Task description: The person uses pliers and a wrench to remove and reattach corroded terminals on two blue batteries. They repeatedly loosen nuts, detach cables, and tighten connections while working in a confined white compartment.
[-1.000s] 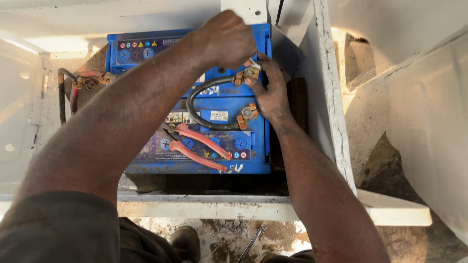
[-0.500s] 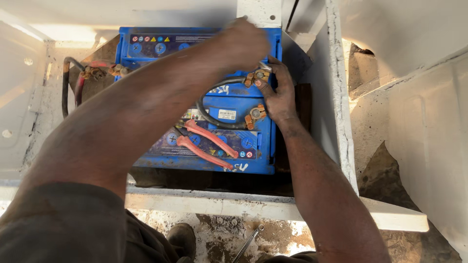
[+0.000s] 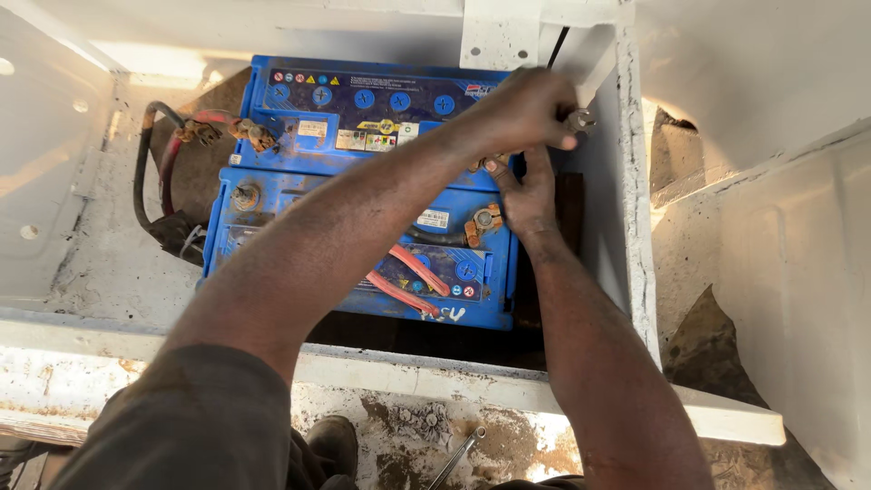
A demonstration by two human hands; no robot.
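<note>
Left hand [image 3: 522,113] reaches far right, fingers curled around a small metal bolt [image 3: 581,119]; right hand [image 3: 526,195] beneath, fingers pinching a rusty clamp [image 3: 494,165] on the glossy blue battery [image 3: 363,118]; red-handled pliers [image 3: 413,281] lie on the near battery.

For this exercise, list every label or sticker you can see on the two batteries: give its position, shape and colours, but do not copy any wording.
Far battery, top edge: dark strip with small coloured warning symbols.
Far battery, near edge: pale rectangular stickers, white, yellow and green.
Near battery, centre: small white rectangular label.
Near battery, front right: row of little round symbols, red and blue.
Both hands work at the right end.
</note>
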